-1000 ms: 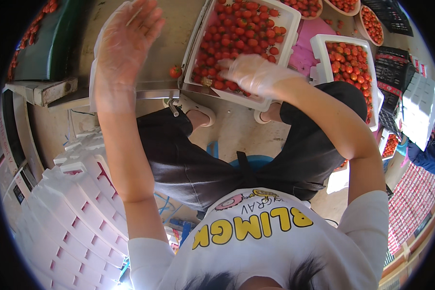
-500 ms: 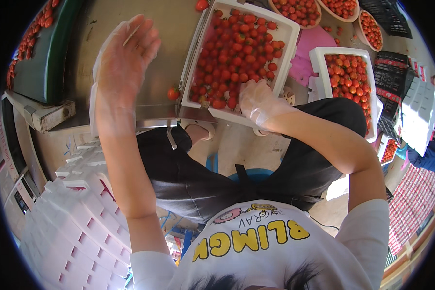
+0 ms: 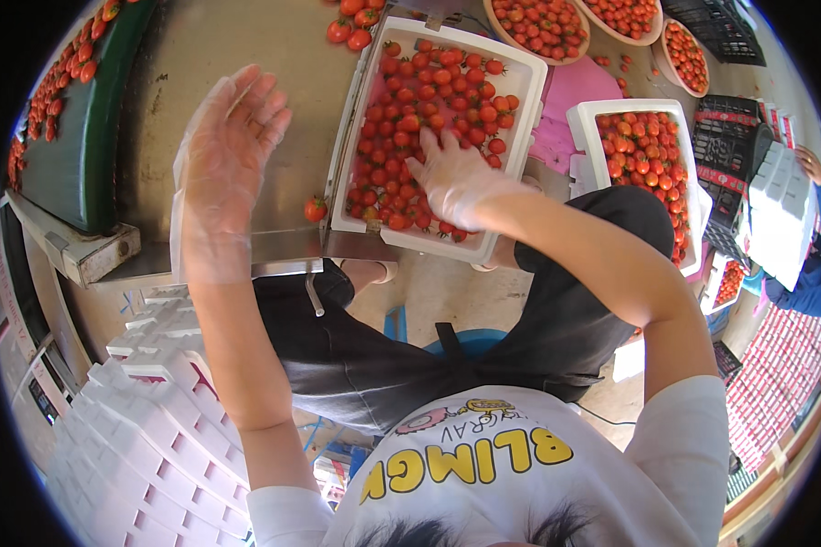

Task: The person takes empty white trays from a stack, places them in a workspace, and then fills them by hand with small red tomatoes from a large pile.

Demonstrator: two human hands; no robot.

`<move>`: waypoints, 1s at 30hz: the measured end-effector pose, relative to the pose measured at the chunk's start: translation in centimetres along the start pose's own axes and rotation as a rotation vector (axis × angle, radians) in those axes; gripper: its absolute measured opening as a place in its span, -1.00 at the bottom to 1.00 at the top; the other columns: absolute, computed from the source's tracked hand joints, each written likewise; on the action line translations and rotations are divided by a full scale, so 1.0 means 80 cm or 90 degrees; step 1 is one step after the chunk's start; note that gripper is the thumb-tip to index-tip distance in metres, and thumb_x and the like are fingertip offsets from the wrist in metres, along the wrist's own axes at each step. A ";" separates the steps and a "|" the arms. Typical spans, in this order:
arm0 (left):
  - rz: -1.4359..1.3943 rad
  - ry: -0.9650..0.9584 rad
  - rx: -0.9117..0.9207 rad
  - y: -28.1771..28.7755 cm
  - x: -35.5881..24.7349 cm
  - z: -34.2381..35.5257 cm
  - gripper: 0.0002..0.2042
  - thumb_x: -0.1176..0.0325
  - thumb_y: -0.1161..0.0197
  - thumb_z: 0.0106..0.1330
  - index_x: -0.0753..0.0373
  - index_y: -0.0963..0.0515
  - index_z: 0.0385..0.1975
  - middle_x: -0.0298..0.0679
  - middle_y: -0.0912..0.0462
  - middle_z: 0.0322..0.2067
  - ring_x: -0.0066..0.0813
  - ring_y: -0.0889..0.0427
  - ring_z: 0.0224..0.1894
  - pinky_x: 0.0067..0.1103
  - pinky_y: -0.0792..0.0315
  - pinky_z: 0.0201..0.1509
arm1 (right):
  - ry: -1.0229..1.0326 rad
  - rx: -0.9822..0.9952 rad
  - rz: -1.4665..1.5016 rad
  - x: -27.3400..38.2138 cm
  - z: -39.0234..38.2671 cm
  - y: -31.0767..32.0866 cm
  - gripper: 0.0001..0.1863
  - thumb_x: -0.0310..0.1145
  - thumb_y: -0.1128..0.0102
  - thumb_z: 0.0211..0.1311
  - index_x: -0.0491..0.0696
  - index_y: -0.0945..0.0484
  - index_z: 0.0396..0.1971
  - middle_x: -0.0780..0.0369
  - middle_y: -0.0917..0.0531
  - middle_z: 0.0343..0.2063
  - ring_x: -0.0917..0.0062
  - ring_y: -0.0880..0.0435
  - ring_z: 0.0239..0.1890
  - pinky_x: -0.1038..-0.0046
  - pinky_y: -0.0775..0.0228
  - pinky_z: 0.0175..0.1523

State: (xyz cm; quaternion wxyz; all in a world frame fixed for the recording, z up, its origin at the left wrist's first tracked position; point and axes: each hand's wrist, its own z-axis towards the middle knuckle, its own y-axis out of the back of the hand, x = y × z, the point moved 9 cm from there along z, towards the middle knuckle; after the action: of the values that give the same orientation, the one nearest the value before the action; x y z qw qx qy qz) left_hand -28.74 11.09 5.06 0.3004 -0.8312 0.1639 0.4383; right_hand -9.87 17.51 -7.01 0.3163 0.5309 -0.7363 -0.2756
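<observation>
My right hand (image 3: 461,182), in a clear plastic glove, rests on the cherry tomatoes (image 3: 420,118) in a white foam box (image 3: 526,109). Its fingers are spread among the fruit and hold nothing that I can see. My left hand (image 3: 233,128), also gloved, is over the metal tabletop (image 3: 292,164) left of the box. The palm is turned up, the fingers stretched out, and no tomato lies on it. A single tomato (image 3: 316,209) sits on the tabletop beside the box, and a few more tomatoes (image 3: 351,25) lie at the far end.
A green-edged conveyor (image 3: 96,155) carrying tomatoes stands at the left. To the right are another full foam box (image 3: 588,137), round tubs of tomatoes (image 3: 538,27), black crates (image 3: 725,173) and a pink sheet (image 3: 566,118). White foam boxes (image 3: 155,438) are stacked lower left. Another person's hand (image 3: 809,164) shows far right.
My right hand has moved from the box's near right corner to the middle of the tomatoes, its fingers opening out. My left hand is slightly nearer, still open. The view has shifted slightly.
</observation>
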 end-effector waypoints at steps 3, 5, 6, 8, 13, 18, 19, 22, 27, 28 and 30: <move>0.017 -0.001 -0.015 0.002 0.001 0.002 -0.61 0.26 -0.03 0.33 0.42 -0.33 0.03 -0.10 -0.46 -0.09 -0.37 -0.48 -0.08 -0.44 -0.36 0.11 | -0.060 0.022 -0.039 0.023 -0.025 -0.009 -0.38 -0.40 0.03 0.11 -0.10 -0.15 0.25 -0.11 -0.06 0.26 -0.05 -0.20 0.22 0.10 -0.32 0.05; 0.024 0.005 -0.010 -0.003 0.001 0.003 -0.62 0.27 -0.02 0.33 0.42 -0.33 0.03 -0.10 -0.46 -0.09 -0.37 -0.48 -0.08 -0.44 -0.37 0.11 | -0.061 0.039 -0.087 0.035 -0.038 -0.012 -0.36 -0.38 -0.05 0.11 -0.14 -0.15 0.24 -0.08 -0.15 0.24 -0.01 -0.28 0.19 -0.01 -0.34 -0.01; 0.028 0.008 -0.007 -0.006 0.003 0.003 -0.62 0.28 -0.01 0.33 0.42 -0.33 0.03 -0.10 -0.46 -0.08 -0.37 -0.49 -0.08 -0.44 -0.37 0.11 | -0.038 0.048 -0.083 0.043 -0.045 -0.013 -0.39 -0.37 -0.06 0.10 -0.14 -0.21 0.20 -0.03 -0.23 0.20 0.04 -0.32 0.17 0.02 -0.36 -0.04; 0.031 0.002 -0.007 -0.005 0.002 0.004 -0.62 0.27 -0.01 0.34 0.42 -0.33 0.04 -0.10 -0.46 -0.08 -0.36 -0.48 -0.07 -0.43 -0.36 0.12 | 0.013 0.062 -0.081 0.059 -0.058 -0.004 -0.46 -0.35 -0.09 0.09 -0.14 -0.33 0.12 0.05 -0.39 0.12 0.13 -0.40 0.12 0.09 -0.40 -0.09; 0.002 -0.004 0.025 0.004 0.003 0.009 -0.61 0.25 -0.03 0.32 0.39 -0.34 0.04 -0.12 -0.46 -0.07 -0.34 -0.48 -0.07 -0.43 -0.35 0.12 | 0.242 0.210 0.091 0.083 -0.071 -0.044 -0.77 -0.49 -0.05 -0.04 -0.14 -0.55 -0.32 0.10 -0.62 -0.36 0.25 -0.63 -0.41 0.40 -0.47 -0.40; 0.000 0.002 -0.043 0.009 -0.003 0.013 -0.60 0.23 -0.08 0.29 0.34 -0.36 0.03 -0.15 -0.47 -0.09 -0.34 -0.48 -0.09 -0.42 -0.35 0.09 | 0.162 0.129 0.192 0.060 -0.061 -0.021 -0.87 -0.51 -0.02 -0.04 -0.18 -0.56 -0.51 0.07 -0.61 -0.39 0.18 -0.62 -0.33 0.33 -0.49 -0.30; 0.012 -0.006 -0.050 0.010 -0.003 0.014 -0.61 0.22 -0.08 0.30 0.34 -0.36 0.03 -0.16 -0.47 -0.10 -0.34 -0.47 -0.10 -0.42 -0.35 0.09 | 0.158 0.104 0.178 0.058 -0.064 -0.008 -0.88 -0.53 -0.02 -0.05 -0.20 -0.56 -0.56 0.06 -0.61 -0.40 0.17 -0.62 -0.32 0.31 -0.49 -0.28; 0.072 -0.018 -0.116 0.007 -0.009 0.018 -0.60 0.22 -0.08 0.30 0.35 -0.36 0.03 -0.16 -0.47 -0.08 -0.36 -0.48 -0.10 -0.42 -0.35 0.08 | 0.138 0.065 0.180 0.048 -0.059 0.007 -0.88 -0.52 -0.04 -0.05 -0.19 -0.57 -0.55 0.04 -0.61 -0.39 0.17 -0.63 -0.32 0.34 -0.51 -0.27; 0.464 -0.241 -0.078 -0.001 -0.022 0.044 -0.58 0.32 -0.32 0.11 0.21 -0.45 -0.01 -0.12 -0.39 0.04 -0.44 -0.42 0.01 -0.61 -0.39 -0.01 | 0.145 0.169 0.062 0.059 -0.049 0.000 -0.81 -0.52 -0.17 -0.11 -0.13 -0.62 -0.40 0.13 -0.65 -0.37 0.26 -0.66 -0.28 0.37 -0.52 -0.27; 0.569 -0.245 -0.075 -0.012 -0.021 0.045 -0.56 0.32 -0.34 0.06 0.19 -0.45 -0.01 -0.11 -0.39 0.04 -0.43 -0.42 0.02 -0.60 -0.38 0.00 | 0.151 0.167 0.041 0.062 -0.048 0.003 -0.76 -0.53 -0.20 -0.14 -0.10 -0.63 -0.35 0.17 -0.66 -0.36 0.29 -0.67 -0.27 0.37 -0.53 -0.28; 0.781 -0.253 -0.067 -0.035 -0.013 0.048 -0.50 0.32 -0.39 -0.02 0.13 -0.45 0.00 -0.11 -0.38 0.05 -0.40 -0.43 0.02 -0.58 -0.37 0.03 | 0.118 0.165 0.058 0.056 -0.049 0.009 -0.77 -0.51 -0.16 -0.09 -0.11 -0.63 -0.35 0.17 -0.66 -0.35 0.29 -0.67 -0.26 0.37 -0.53 -0.25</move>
State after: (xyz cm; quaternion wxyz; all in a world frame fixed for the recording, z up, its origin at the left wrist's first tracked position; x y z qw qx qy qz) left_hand -30.24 15.71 5.28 -0.0208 -0.5032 0.5287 0.6833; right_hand -8.39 13.15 -3.13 0.3239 0.5568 -0.7565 -0.1131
